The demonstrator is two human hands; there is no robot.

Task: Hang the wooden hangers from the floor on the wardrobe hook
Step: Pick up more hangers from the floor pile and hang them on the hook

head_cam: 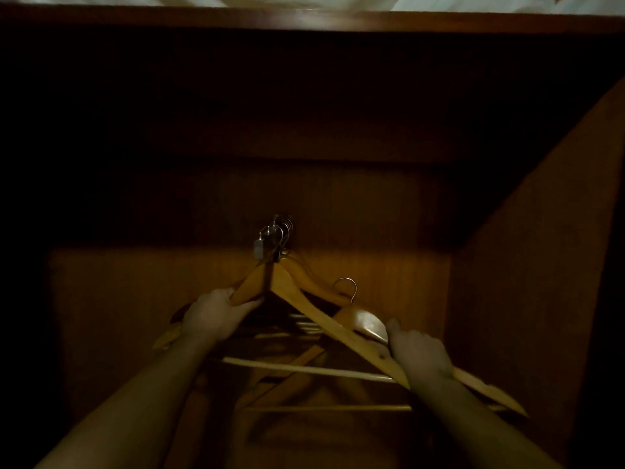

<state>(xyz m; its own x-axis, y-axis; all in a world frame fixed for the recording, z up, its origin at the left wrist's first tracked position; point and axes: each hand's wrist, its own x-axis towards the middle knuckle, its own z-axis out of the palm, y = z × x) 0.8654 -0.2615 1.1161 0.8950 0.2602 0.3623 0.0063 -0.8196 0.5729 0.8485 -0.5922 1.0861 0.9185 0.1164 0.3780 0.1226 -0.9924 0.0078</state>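
Several wooden hangers (304, 301) hang by their metal hooks from the wardrobe hook (275, 236) at the middle of the dark wardrobe. My left hand (216, 316) grips the left arm of the front hanger just below the hook. My right hand (417, 353) holds another wooden hanger (367, 324) by its right arm; its metal hook (346, 287) is free, to the right of and below the wardrobe hook. The lower bars of the hung hangers show between my forearms.
The wardrobe's wooden back panel (372, 214) is close behind the hangers. A side wall (541, 265) rises at the right. The top board (304, 18) runs across the upper edge, with white fabric above it. The left side is in deep shadow.
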